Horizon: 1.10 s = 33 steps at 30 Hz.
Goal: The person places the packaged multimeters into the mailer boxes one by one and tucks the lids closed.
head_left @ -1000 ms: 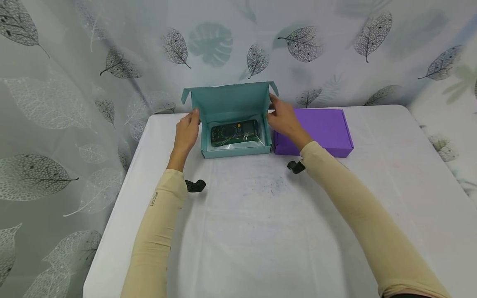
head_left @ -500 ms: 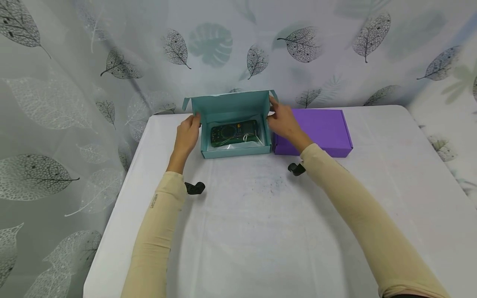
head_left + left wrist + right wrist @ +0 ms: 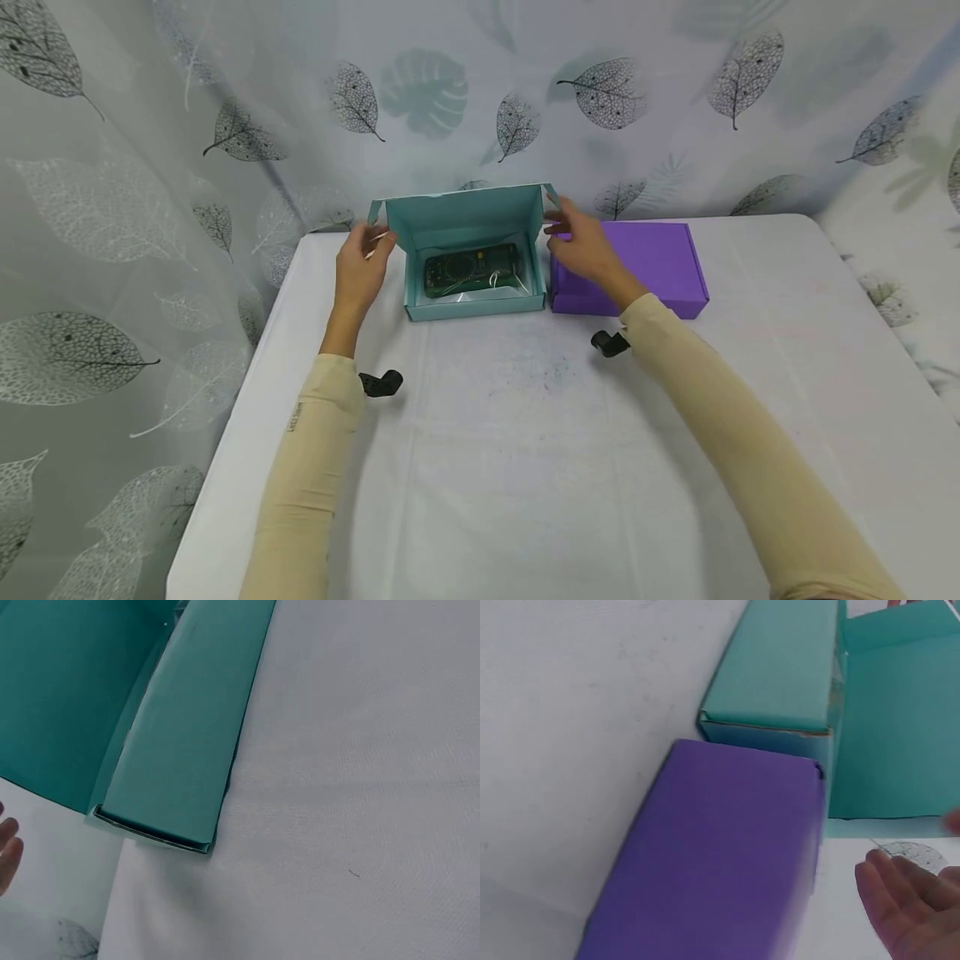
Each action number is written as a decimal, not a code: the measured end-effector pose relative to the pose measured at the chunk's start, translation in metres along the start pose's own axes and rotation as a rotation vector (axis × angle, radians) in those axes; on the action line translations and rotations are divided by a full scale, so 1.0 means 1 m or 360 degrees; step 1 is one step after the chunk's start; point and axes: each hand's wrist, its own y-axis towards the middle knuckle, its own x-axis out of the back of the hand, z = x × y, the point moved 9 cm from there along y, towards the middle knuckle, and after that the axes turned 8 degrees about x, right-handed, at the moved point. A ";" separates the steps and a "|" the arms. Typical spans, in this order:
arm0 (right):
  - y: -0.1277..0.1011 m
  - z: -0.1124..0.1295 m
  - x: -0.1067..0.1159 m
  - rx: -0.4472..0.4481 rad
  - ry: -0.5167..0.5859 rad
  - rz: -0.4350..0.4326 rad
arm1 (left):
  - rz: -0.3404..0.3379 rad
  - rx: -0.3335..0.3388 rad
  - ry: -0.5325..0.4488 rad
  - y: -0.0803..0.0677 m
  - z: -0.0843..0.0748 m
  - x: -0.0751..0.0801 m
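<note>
Landmark: the teal box [image 3: 474, 258] stands open on the white surface [image 3: 525, 433], lid upright at its far side.
Change: half a second ago both hands touched the lid's side flaps; now both have drawn a little outward and are clear of the flaps, while the lid stands as it did.
Meaning: judging by this, the box is left open and let go, its contents exposed.
Left hand [image 3: 360, 271]: just left of the teal box, not touching it, fingers [image 3: 375, 242] loosely spread and holding nothing.
Right hand [image 3: 588, 246]: just right of the teal box, above the purple box [image 3: 648, 262], fingers relaxed and apart, nothing pinched.
Contents: a dark green multimeter [image 3: 468, 271] in a clear plastic bag lies flat inside the teal box.
Purple box: closed, touching the teal box's right wall, as the right wrist view [image 3: 720, 855] also shows.
Writing: small print runs along the left sleeve [image 3: 296, 417], too small to read; the multimeter's dial markings cannot be read; no print shows on either box.
</note>
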 end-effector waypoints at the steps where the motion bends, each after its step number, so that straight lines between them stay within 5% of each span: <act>1: 0.000 0.002 0.002 0.0007 0.0009 -0.0014 | -0.0008 -0.0030 -0.0025 0.000 -0.003 0.002; 6: -0.002 0.013 0.013 0.0044 0.0055 -0.0116 | -0.0042 -0.0169 -0.0136 0.000 -0.020 0.010; 16: 0.001 0.043 0.037 0.0376 0.0036 -0.0475 | -0.0255 -0.0445 -0.0136 -0.003 -0.052 0.020; 33: 0.006 0.073 0.040 0.0588 -0.0321 -0.0450 | -0.0388 -0.0536 0.0022 -0.002 -0.061 0.029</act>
